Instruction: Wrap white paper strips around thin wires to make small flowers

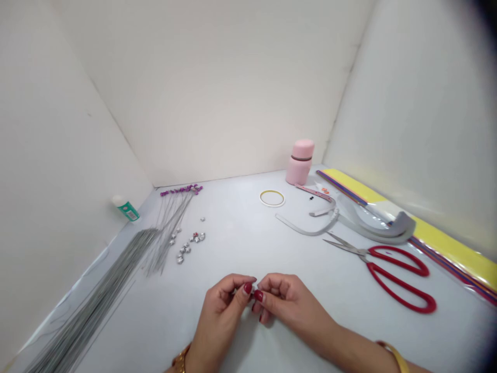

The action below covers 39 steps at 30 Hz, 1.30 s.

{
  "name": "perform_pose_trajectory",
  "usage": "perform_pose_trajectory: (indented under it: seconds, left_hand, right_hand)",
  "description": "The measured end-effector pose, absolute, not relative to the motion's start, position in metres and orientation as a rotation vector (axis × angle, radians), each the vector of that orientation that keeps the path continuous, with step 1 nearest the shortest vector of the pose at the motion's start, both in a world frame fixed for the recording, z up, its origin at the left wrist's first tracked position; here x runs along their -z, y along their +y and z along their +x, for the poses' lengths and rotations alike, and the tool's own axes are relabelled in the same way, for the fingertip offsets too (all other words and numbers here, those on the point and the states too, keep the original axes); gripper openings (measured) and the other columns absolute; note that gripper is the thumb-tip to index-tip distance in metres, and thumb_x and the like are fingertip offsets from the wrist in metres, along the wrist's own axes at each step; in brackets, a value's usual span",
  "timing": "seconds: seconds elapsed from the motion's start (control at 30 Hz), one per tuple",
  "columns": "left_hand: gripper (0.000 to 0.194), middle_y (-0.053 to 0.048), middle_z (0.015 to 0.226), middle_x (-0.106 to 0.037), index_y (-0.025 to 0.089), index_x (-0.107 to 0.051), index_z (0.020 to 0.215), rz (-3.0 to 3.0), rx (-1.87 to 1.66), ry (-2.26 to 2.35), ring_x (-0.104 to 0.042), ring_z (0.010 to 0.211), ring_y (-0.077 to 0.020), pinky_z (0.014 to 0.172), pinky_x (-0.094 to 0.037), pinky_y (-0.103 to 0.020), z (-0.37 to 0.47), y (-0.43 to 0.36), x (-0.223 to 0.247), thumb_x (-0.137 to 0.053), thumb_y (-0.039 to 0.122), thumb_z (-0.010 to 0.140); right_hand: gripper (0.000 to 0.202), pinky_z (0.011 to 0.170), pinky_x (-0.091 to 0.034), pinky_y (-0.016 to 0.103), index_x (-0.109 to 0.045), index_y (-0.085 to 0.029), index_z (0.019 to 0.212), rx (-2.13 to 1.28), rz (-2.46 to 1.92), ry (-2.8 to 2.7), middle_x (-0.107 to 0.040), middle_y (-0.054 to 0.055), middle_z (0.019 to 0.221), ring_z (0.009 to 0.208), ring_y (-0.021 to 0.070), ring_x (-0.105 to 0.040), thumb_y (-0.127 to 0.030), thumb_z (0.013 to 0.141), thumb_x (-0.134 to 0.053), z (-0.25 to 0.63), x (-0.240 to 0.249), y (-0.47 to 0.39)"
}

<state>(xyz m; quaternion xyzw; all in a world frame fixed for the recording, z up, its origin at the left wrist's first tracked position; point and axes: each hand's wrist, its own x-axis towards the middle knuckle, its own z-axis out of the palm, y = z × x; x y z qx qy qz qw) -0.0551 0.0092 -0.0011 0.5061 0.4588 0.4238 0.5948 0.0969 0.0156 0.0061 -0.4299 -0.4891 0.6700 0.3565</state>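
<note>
Near the front middle of the table, my left hand (225,305) and my right hand (285,300) meet at their fingertips. Both are closed in a pinch, thumbs against fingers, on something small between them that I cannot make out. Beyond my left hand lie several small silvery folded pieces (184,250), one with red on it. Farther back at the left are thin wires (174,212) with purple tips (192,189). Red-handled scissors (365,253) lie with blades apart to the right of my right hand.
A thick bundle of grey wires (89,300) runs along the left side, near a green and white tube (128,210). Farther back are a tape ring (284,199) and a pink bottle (298,168). Pale curled strips (306,231) and yellow sheets (438,233) lie right.
</note>
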Motion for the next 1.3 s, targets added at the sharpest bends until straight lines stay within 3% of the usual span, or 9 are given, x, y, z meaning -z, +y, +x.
perform_pose_trajectory:
  seconds: [0.23,0.37,0.8,1.0,1.3]
  left_hand:
    - [0.010,0.000,0.063,-0.059,0.014,-0.063,0.069,1.211,-1.070,1.113,-0.055,0.060,-0.0115,0.059,-0.044,-0.021,-0.052,0.011,0.004,-0.062,0.024,0.071]
    - [0.014,-0.001,0.064,-0.064,0.015,-0.063,0.078,1.094,-1.047,1.213,-0.056,0.060,-0.0127,0.059,-0.044,-0.022,-0.053,0.011,0.005,-0.063,0.027,0.070]
    - [0.013,0.001,0.062,-0.061,0.016,-0.061,0.074,1.240,-0.995,1.253,-0.053,0.058,-0.0118,0.057,-0.042,-0.020,-0.054,0.009,0.003,-0.056,0.028,0.076]
    - [0.022,0.000,0.063,-0.060,0.016,-0.061,0.081,1.266,-1.002,1.229,-0.054,0.063,-0.0126,0.060,-0.042,-0.020,-0.053,0.007,-0.005,-0.048,0.034,0.082]
    - [0.020,0.000,0.061,-0.059,0.015,-0.056,0.067,1.292,-0.941,1.176,-0.052,0.060,-0.0123,0.058,-0.039,-0.021,-0.051,0.006,-0.006,-0.051,0.030,0.080]
  right_hand:
    - [0.021,0.053,-0.040,0.022,-0.054,-0.014,0.062,-1.727,-1.152,-1.282,-0.055,-0.002,0.052,0.049,0.0097,-0.051,-0.032,0.068,-0.061,0.095,-0.008,0.015]
    - [0.020,0.053,-0.040,0.023,-0.055,-0.014,0.064,-1.708,-1.151,-1.305,-0.055,-0.002,0.054,0.049,0.0098,-0.051,-0.033,0.070,-0.061,0.095,-0.003,0.015]
    - [0.010,0.055,-0.039,0.022,-0.051,-0.017,0.074,-1.473,-1.077,-1.563,-0.054,-0.003,0.058,0.055,0.0106,-0.050,-0.026,0.078,-0.053,0.099,-0.003,0.011]
    - [0.017,0.057,-0.043,0.024,-0.050,-0.016,0.074,-1.703,-1.063,-1.291,-0.060,0.000,0.065,0.054,0.0105,-0.055,-0.032,0.076,-0.055,0.098,-0.001,0.015]
    - [0.026,0.050,-0.039,0.021,-0.050,-0.017,0.074,-1.550,-1.092,-1.513,-0.056,-0.002,0.061,0.048,0.0088,-0.051,-0.041,0.082,-0.047,0.101,-0.005,0.013]
